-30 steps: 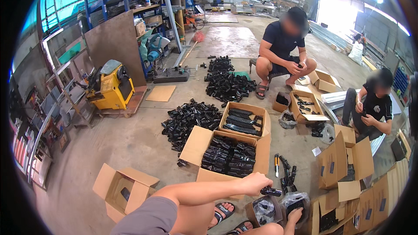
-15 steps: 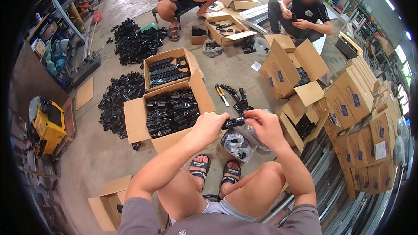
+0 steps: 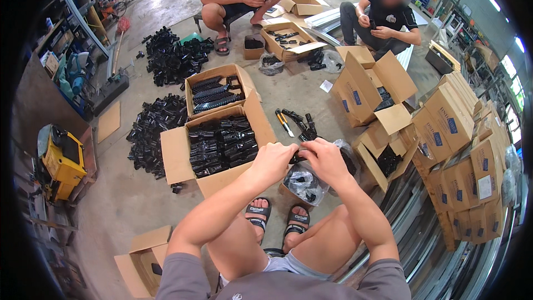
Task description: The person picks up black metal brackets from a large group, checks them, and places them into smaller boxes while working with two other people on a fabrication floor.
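Note:
Above the gap between my feet, my left hand [image 3: 272,163] grips a short, glossy black tubular part [image 3: 296,158]. My right hand [image 3: 327,161] meets it from the other side, its fingers closed on the near end of the same part. The fingers cover most of it, so its full shape is hidden. Just below the hands sits a small box lined with a clear plastic bag [image 3: 306,184], with dark pieces inside. To the left, an open carton [image 3: 206,184] is packed with rows of similar black parts.
Behind that carton stands another open box [image 3: 247,78] of black parts, beside loose black heaps [image 3: 158,128]. An orange-handled utility knife [image 3: 285,122] lies on the floor ahead. Stacked cartons [image 3: 444,128] and metal profiles line the right. Two people crouch at the far side, handling small dark pieces.
My right hand has moved left and closed in on the black part, which is now mostly covered by fingers. Both hands are nearer each other.

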`<action>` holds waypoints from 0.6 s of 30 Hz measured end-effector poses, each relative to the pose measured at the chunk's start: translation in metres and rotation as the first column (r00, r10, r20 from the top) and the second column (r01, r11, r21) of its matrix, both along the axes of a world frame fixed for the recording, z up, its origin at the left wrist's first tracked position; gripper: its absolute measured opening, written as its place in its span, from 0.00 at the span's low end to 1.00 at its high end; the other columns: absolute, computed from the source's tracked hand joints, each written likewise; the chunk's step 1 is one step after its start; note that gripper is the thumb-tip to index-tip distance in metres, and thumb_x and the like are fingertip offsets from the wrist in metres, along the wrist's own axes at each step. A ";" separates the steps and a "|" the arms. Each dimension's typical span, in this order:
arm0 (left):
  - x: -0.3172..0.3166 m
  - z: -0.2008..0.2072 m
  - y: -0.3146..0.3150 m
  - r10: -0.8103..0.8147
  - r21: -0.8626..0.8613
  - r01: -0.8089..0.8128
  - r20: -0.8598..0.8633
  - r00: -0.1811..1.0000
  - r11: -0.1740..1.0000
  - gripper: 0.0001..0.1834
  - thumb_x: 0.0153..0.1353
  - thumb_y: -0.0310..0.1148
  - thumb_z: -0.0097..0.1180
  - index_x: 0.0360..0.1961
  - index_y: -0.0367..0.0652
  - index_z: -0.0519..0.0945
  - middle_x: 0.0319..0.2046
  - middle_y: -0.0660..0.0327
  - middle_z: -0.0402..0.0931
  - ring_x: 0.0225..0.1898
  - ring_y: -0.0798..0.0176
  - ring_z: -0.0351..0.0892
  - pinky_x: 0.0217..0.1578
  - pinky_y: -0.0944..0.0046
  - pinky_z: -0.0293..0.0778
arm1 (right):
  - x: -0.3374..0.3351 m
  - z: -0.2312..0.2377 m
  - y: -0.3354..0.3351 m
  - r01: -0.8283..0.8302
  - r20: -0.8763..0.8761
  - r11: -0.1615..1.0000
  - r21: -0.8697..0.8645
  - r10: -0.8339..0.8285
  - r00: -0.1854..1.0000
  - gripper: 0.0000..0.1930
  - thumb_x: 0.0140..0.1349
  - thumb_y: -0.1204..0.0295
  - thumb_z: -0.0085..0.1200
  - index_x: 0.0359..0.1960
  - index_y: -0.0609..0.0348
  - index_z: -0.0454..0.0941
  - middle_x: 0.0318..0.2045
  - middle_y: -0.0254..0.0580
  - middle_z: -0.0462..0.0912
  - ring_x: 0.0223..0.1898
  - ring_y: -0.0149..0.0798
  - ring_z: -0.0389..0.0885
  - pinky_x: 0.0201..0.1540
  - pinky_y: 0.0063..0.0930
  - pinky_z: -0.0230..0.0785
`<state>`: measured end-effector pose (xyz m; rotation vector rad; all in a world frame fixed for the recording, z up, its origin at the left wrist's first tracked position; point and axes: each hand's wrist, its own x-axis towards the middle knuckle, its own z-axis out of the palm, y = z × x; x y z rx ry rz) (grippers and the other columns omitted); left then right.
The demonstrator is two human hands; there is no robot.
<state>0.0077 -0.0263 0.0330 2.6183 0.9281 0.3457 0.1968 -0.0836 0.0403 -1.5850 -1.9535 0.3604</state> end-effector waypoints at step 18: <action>-0.005 0.028 -0.002 0.115 -0.216 -0.066 0.225 0.968 0.974 0.39 0.53 0.31 0.69 0.67 0.67 0.73 0.27 0.48 0.81 0.27 0.50 0.81 0.35 0.55 0.76 | 0.036 -0.010 0.007 -0.157 -0.793 0.929 -0.334 -0.187 0.579 0.21 0.68 0.72 0.58 0.62 0.63 0.73 0.45 0.43 0.83 0.43 0.32 0.82 0.45 0.30 0.77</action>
